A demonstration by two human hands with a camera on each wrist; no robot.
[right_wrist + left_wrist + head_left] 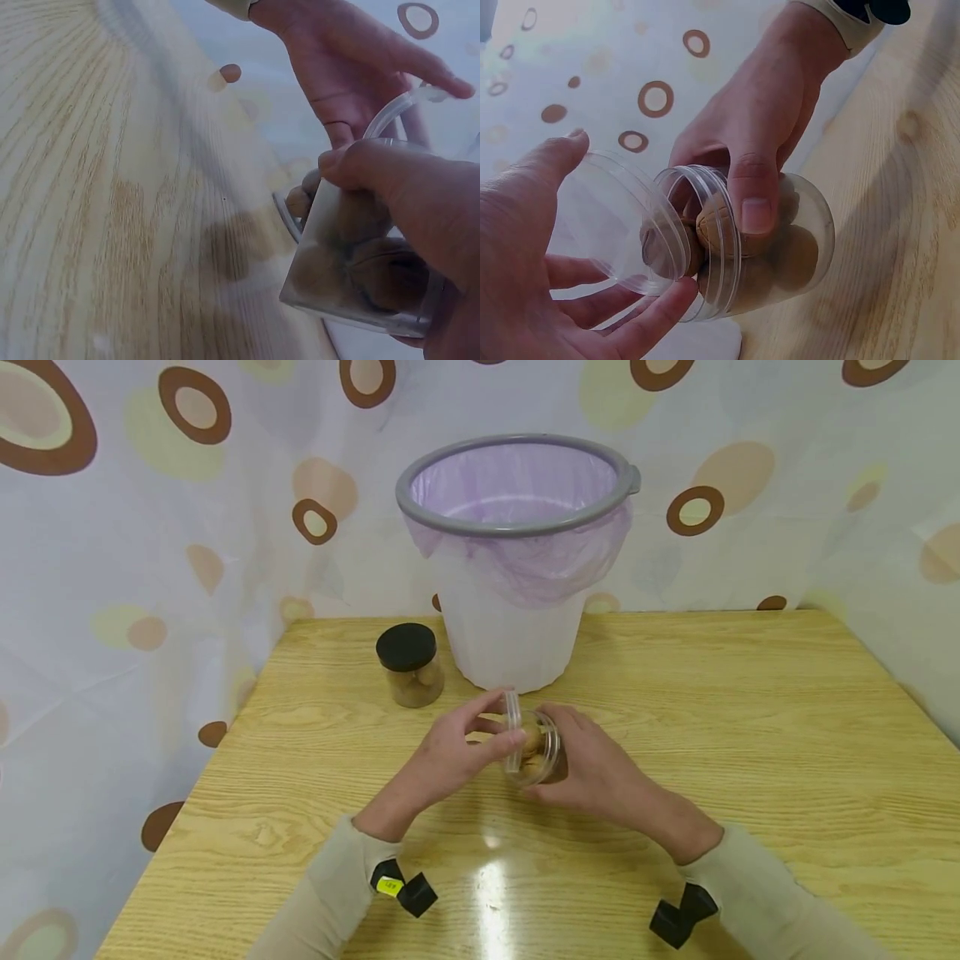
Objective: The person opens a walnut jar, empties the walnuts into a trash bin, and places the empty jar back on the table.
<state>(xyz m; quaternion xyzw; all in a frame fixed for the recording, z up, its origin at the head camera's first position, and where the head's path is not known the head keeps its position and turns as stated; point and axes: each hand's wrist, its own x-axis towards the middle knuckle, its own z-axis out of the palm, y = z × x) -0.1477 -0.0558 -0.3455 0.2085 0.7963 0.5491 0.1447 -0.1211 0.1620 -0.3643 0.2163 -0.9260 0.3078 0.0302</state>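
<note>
A clear plastic jar [819, 240] of walnuts [721, 226] lies tipped on its side, its mouth toward the left hand. My right hand [603, 772] grips the jar round its body, with the thumb along the near side in the left wrist view. My left hand [448, 750] holds a clear round lid [513, 732] by its edge between thumb and fingers. This lid stands on edge just off the jar's mouth, and a walnut [660, 247] shows through it at the opening. Part of the jar is hidden behind the right hand.
Behind the hands stands a white bin [510, 643] with a grey rim and a purple liner. Left of it, a second jar [415, 685] with a black lid [407, 647] holds brown pieces. A patterned cloth [247, 527] hangs behind the wooden table [750, 718].
</note>
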